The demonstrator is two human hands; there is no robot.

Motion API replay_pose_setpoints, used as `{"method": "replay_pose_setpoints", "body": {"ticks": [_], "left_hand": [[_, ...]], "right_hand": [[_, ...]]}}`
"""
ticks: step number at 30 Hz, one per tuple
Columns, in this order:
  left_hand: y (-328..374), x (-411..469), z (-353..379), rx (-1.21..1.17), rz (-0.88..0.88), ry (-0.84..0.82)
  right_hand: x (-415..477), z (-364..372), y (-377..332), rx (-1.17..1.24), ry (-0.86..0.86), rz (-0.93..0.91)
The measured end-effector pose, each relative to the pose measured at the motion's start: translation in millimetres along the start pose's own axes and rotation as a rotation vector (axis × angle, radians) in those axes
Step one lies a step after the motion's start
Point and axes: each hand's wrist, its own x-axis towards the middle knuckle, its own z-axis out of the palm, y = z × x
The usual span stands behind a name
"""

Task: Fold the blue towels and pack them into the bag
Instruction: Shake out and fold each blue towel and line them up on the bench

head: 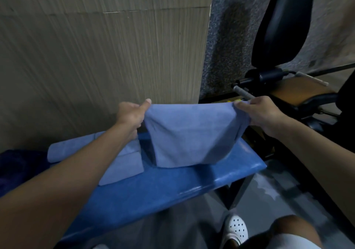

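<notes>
Now blue towel (pixel 192 137) stretched between left hand (pixel 130 116), right hand (pixel 263 112)

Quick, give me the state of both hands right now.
Left hand: pinching the left top corner of the blue towel.
Right hand: pinching the towel's right top corner.

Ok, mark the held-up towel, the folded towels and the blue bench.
held towel (pixel 192 135): head view, middle of the hanging cloth.
folded towels (pixel 126 166): head view, top face of the nearer piece.
blue bench (pixel 172 187): head view, bare front part of its top.
</notes>
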Motion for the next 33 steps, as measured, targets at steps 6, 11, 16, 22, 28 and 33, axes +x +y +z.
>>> {"method": "replay_pose_setpoints", "body": {"ticks": [6,11,16,22,28,33], "left_hand": [[1,-18,1,0.102,-0.094,-0.459],[5,-9,-2,0.055,0.062,-0.290],[13,5,-12,0.199,0.179,-0.129],[29,9,-11,0.134,0.194,-0.057],[43,0,-10,0.040,0.067,-0.361],[49,9,-15,-0.029,0.180,-0.132]], "right_hand": [[-1,-6,-10,0.345,-0.130,0.129],[-7,-11,-14,0.286,-0.209,-0.023],[-4,-14,-11,0.035,0.069,-0.086],[1,-9,-13,0.291,-0.118,-0.010],[5,-12,-12,-0.210,-0.017,-0.220],[9,-24,-28,-0.359,0.190,-0.372]]}}
